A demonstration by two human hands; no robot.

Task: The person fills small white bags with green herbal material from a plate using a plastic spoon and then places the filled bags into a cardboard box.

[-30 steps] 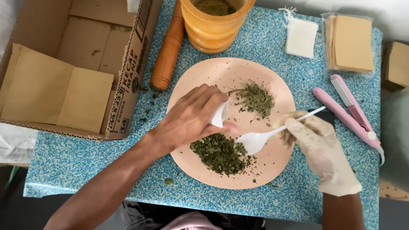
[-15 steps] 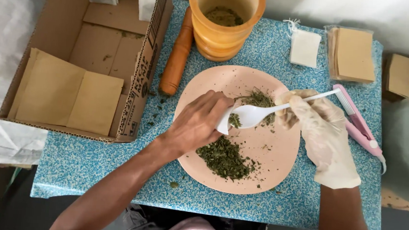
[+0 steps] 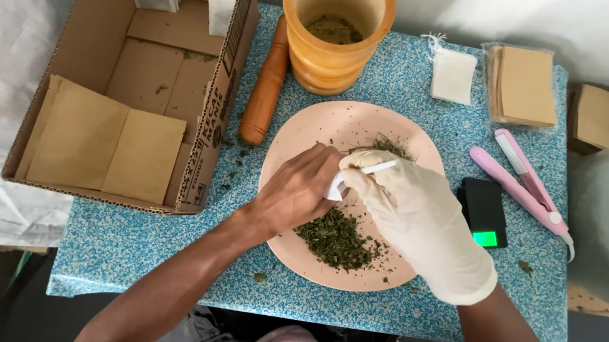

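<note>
— What is worn on the hands?

— On the right hand (image 3: 417, 216) a thin, cream-white disposable glove is worn; it is drawn snug over the fingers, wrinkled across the back, and ended in a rolled cuff just past the wrist. The left hand (image 3: 295, 192) is left bare.

— And the arms?

— No sleeves are seen; both forearms are uncovered. Pink fabric over dark clothing is seen at the lap.

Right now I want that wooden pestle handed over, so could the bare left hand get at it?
Probably yes. The left hand is over the pink plate, and the pestle lies just beyond it beside the cardboard box, with only bare tabletop between. But its fingers seem to be holding something small and white.
</note>
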